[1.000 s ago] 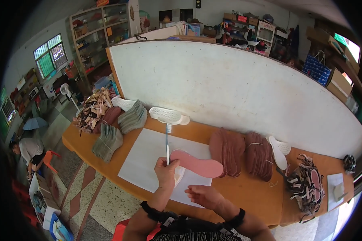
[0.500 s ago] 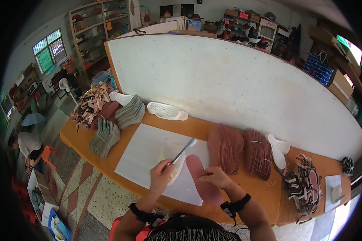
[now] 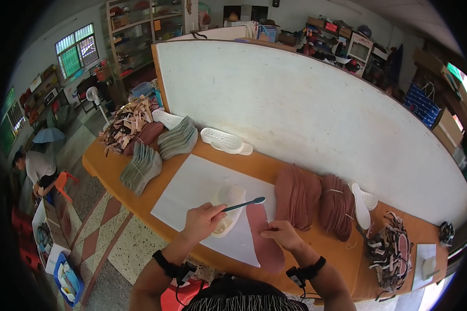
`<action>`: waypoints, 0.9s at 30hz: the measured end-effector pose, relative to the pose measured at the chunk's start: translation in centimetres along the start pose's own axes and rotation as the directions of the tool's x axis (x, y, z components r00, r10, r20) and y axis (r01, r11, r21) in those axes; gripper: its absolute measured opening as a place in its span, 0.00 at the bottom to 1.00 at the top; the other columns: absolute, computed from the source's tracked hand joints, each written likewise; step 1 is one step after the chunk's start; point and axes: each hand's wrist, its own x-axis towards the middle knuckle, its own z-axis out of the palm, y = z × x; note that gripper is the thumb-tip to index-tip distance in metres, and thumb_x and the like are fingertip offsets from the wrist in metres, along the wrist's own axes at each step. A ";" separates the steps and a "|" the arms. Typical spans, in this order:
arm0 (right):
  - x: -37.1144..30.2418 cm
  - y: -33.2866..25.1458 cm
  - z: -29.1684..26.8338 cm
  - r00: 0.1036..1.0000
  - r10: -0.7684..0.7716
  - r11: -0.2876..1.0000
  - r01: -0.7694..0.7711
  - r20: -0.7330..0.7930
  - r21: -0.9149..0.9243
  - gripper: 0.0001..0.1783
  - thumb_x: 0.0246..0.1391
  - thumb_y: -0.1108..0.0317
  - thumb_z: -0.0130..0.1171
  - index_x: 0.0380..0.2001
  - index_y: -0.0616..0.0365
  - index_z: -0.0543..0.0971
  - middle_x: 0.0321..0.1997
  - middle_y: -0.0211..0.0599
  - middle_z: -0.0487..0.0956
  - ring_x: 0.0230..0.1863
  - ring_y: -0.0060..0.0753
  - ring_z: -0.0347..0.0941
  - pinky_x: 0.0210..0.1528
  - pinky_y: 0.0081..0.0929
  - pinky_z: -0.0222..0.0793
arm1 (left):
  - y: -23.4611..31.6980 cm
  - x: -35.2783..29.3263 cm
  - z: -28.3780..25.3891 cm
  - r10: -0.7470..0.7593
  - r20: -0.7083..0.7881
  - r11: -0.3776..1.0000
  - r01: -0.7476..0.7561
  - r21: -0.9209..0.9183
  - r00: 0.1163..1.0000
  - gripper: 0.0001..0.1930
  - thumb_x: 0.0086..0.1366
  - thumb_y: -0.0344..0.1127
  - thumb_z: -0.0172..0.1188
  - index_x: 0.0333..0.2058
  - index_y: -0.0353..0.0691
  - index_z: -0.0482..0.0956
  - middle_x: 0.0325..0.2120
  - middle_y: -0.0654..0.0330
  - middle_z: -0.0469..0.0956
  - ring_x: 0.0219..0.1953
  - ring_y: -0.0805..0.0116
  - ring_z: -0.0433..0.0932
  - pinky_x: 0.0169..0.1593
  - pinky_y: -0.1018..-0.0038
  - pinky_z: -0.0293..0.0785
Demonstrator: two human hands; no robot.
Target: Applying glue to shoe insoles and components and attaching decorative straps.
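My left hand [image 3: 201, 221] grips a brush [image 3: 244, 204] with a dark handle, its head reaching right over the top end of a pink insole [image 3: 263, 236]. The insole lies flat on a white paper sheet [image 3: 194, 189] on the wooden table [image 3: 321, 249]. My right hand [image 3: 280, 234] presses down on the middle of the insole. Under my left hand sits a white dish-like container [image 3: 230, 203].
Stacks of pink insoles [image 3: 316, 199] lie right of the sheet, grey-green stacks [image 3: 161, 153] to the left. White perforated soles [image 3: 225, 141] rest by the tall white board [image 3: 306, 109]. Strap bundles [image 3: 392, 249] pile at both table ends. A person [image 3: 36, 168] bends over at far left.
The pink insole was turned from lying crosswise to lengthwise toward me. My right hand came onto it. The brush swung from upright down to point right over the insole's end.
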 end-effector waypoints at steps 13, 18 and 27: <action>-0.2 2.2 1.7 0.985 0.096 0.835 -0.002 -0.144 0.549 0.07 0.44 0.74 0.59 0.27 0.68 0.77 0.23 0.28 0.73 0.25 0.18 0.66 0.27 0.16 0.61 | 0.4 -5.4 3.8 -0.264 -0.055 0.916 0.233 -0.327 0.963 0.09 0.54 0.32 0.58 0.35 0.37 0.76 0.20 0.54 0.73 0.21 0.63 0.73 0.26 0.75 0.68; 0.2 0.9 2.0 0.956 0.209 0.740 -0.018 -0.204 0.672 0.08 0.45 0.76 0.57 0.30 0.70 0.76 0.27 0.33 0.74 0.27 0.23 0.69 0.31 0.18 0.65 | 1.8 -6.5 5.1 -0.344 -0.042 0.882 0.308 -0.357 0.938 0.09 0.55 0.32 0.59 0.35 0.37 0.76 0.21 0.54 0.73 0.21 0.63 0.73 0.27 0.75 0.68; 2.9 1.1 2.5 0.949 0.251 0.575 0.010 -0.189 0.818 0.09 0.47 0.77 0.54 0.34 0.70 0.73 0.34 0.40 0.75 0.35 0.34 0.72 0.39 0.27 0.69 | 1.6 -7.8 5.0 -0.308 -0.092 0.928 0.277 -0.249 0.947 0.09 0.54 0.32 0.59 0.34 0.37 0.75 0.20 0.55 0.73 0.21 0.61 0.73 0.25 0.73 0.68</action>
